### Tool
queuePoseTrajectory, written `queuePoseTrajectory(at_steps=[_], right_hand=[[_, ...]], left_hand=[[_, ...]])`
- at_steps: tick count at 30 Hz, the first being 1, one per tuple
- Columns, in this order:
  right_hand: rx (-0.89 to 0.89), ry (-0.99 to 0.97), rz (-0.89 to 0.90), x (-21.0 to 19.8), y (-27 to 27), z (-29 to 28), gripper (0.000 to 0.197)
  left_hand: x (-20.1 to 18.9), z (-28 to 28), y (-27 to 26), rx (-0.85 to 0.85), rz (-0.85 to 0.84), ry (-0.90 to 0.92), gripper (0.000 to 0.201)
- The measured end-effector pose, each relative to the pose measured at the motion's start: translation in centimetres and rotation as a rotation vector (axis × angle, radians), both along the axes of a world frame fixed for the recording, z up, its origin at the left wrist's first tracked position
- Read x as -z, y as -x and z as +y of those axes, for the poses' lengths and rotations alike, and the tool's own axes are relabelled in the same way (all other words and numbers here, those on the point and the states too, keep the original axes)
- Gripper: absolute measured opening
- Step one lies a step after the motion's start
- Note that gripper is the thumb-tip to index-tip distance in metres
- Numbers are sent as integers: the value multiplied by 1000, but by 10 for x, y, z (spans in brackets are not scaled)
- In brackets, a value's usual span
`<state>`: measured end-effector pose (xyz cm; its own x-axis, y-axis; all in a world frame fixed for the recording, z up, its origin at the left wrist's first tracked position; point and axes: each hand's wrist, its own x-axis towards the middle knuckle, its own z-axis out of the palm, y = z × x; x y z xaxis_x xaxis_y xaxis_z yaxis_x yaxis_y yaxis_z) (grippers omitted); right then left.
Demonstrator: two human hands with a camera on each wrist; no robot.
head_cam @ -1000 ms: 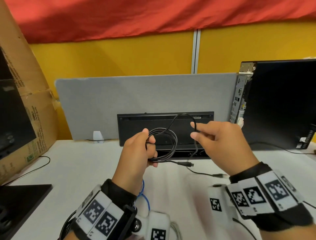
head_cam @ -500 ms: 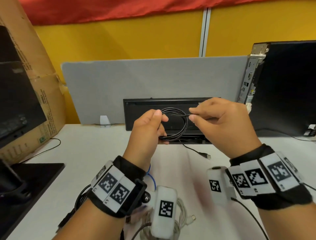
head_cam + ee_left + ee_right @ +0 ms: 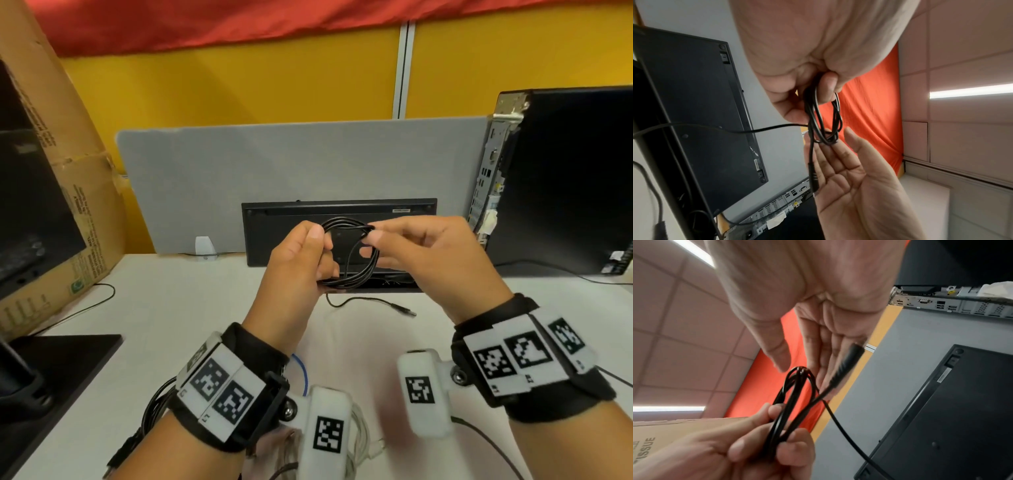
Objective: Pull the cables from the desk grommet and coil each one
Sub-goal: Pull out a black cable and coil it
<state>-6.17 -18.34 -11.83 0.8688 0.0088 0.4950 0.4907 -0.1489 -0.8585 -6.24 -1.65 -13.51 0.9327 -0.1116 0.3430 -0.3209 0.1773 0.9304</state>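
A thin black cable [image 3: 356, 270] is wound into a small coil above the desk. My left hand [image 3: 301, 260] grips one side of the coil [image 3: 813, 113] with curled fingers and thumb. My right hand [image 3: 428, 253] pinches the coil's opposite side [image 3: 799, 369] between thumb and nearly straight fingers. The cable's black plug [image 3: 846, 360] lies along the right fingers [image 3: 838, 159]. One strand [image 3: 715, 128] trails off the coil toward the desk. The grommet slot [image 3: 387, 284] shows dark behind the hands.
A second black cable with a metal plug [image 3: 404, 311] lies on the white desk [image 3: 205, 308]. A black keyboard [image 3: 274, 219] leans on the grey divider [image 3: 308, 161]. PC tower [image 3: 565, 178] right, cardboard box [image 3: 68, 171] left, white coiled cables [image 3: 363, 442] near my wrists.
My right hand has brought the loop it held in to the coil. Both hands now stand close together on the coil.
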Motion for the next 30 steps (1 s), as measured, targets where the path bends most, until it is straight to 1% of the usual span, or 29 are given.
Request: queuePoseTrajectory(at_steps=[2,4,6,8,11,13,14,15,16,19,22,24,26,27,28,30], right_hand=[[6,37,2,0,1,-1,13],[-35,2,43,-1,3,1,19],[-89,-92,70,-1,5,3,23],[-180,-184,102,-4,6,4,27],[-397,-348,206,-9,10,7,37],[-514,-523,277,-11,14,11,45],[-527,-569,289,-12,15,12,46],[-503,-561,291,-12,16,13,45],[-455,-503,286,-12,16,13,45],[-283,-191,265,-10,16,12,52],[12,194,144,-7,13,11,51],[227,352,39,-5,10,8,39],[363,363,-7,-4,8,5,16],[377,328,1,-3,7,4,10],[356,278,25,-2,6,4,12],[233,148,126,-3,6,6,17]], left_hand=[[2,-1,0,5,-6,-4,31],[3,-3,0,3,-28,-29,31],[5,-5,0,15,-32,-42,32],[5,-5,-2,51,-4,-20,33],[7,-3,-4,83,35,4,34],[11,-2,-5,67,14,-65,36],[12,-2,-5,54,-3,-114,36],[14,-1,-5,41,-15,-160,35],[14,0,-6,28,-20,-192,33],[14,0,-7,-32,3,-187,25],[13,2,-9,-148,41,-99,21],[13,4,-10,-210,53,-53,20],[13,3,-10,-245,67,-6,18],[13,3,-9,-258,72,22,17],[14,3,-9,-272,74,48,17],[14,4,-10,-302,69,78,17]])
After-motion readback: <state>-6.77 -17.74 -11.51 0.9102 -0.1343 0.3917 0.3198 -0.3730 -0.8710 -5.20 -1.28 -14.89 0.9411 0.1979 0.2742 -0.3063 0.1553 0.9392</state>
